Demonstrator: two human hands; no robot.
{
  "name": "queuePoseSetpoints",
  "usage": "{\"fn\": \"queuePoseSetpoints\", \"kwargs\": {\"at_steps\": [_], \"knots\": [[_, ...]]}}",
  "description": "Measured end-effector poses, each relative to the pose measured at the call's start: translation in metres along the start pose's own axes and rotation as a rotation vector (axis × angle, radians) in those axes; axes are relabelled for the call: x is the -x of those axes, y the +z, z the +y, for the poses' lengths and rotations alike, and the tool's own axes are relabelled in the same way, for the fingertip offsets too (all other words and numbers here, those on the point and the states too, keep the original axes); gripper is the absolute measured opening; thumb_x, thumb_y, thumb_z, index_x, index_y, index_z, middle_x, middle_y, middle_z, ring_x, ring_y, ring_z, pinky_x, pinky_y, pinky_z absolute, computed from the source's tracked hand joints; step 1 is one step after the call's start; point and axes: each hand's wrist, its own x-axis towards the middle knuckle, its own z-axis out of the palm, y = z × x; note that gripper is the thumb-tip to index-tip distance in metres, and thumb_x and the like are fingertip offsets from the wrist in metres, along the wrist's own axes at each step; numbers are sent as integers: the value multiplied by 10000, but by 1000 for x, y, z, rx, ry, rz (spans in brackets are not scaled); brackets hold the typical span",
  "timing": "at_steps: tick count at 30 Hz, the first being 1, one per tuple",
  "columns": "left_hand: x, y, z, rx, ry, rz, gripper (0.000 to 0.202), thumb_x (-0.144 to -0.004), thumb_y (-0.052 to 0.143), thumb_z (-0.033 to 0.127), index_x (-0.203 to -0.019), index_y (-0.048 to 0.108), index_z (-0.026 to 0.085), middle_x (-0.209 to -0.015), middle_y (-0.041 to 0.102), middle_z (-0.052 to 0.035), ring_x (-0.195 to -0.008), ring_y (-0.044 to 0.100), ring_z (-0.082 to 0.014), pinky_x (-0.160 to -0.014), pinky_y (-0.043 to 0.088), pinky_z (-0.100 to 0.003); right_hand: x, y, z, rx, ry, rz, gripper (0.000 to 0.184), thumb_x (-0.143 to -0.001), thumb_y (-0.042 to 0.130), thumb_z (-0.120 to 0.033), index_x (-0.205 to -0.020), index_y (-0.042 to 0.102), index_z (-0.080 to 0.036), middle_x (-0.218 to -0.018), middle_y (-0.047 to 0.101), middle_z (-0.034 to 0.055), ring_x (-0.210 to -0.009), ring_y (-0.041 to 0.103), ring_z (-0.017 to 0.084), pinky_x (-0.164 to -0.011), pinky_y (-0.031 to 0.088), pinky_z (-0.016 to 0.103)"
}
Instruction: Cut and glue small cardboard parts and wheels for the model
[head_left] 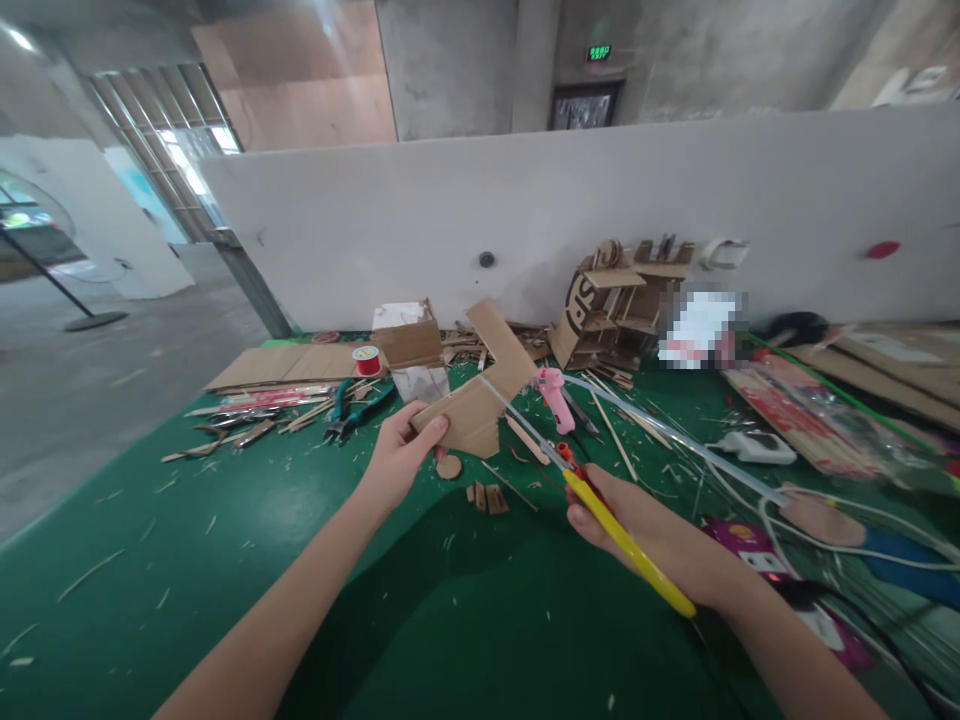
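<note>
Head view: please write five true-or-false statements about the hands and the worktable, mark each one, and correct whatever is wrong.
1. The left hand holds a piece of cardboard. True.
2. The right hand grips the pink glue gun. False: it grips a yellow-handled tool; the pink glue gun is beyond that hand.
3. The tabletop is green. True.
4. The red-and-white spool is right of the pink glue gun. False: it is to the left.
5. Wood or cardboard scraps lie on the tabletop. True.

Cardboard pc.: brn. Tool handle: yel. Glue gun: pink. Tabletop: dk. grn. (pale-flecked, as obs.).
</note>
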Motion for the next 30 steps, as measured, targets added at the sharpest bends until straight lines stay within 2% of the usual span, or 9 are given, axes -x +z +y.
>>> {"fn": "queuePoseSetpoints", "kwargs": {"at_steps": [3,6,12,16,23,30], "knots": [[0,0,0,-5,3,-10,247,-837,665,399,-802,576,171,-599,518,38,-518,503,-90,-507,407,-209,-1,0,-4,-49,-10,-146,423,-926,376,-614,-918,485,-206,-875,609,54,-736,564,183,-655,471,305],[0,-2,0,-27,13,-25,247,-854,647,398,-803,568,170,-595,521,39,-521,506,-90,-519,402,-210,-2,1,-6,-78,-14,-130,425,-934,355,-614,-908,474,-208,-870,600,52,-739,556,184,-633,455,294],[0,-3,1,-86,17,-63,255,-867,632,402,-822,568,159,-626,516,44,-515,511,-79,-504,361,-199,-16,11,12,63,-3,-43,437,-901,413,-624,-799,492,-207,-702,579,23,-579,524,156,-505,369,253],[0,-3,1,-120,24,-86,254,-886,609,399,-822,566,156,-571,521,44,-513,500,-86,-493,329,-197,-24,20,25,176,5,36,430,-866,469,-623,-727,483,-216,-592,522,-3,-497,484,144,-467,311,247],[0,-3,1,-36,18,-91,227,-876,629,377,-844,593,155,-590,518,42,-528,494,-84,-527,393,-206,-17,25,15,235,0,121,413,-866,499,-579,-651,442,-231,-587,545,13,-493,520,156,-480,316,258],[0,-4,13,53,-30,-51,272,-796,696,407,-816,601,153,-625,513,46,-468,463,-59,-446,363,-187,-15,31,10,225,-46,177,398,-896,499,-511,-615,451,-233,-538,549,17,-464,530,160,-480,311,272]]}}
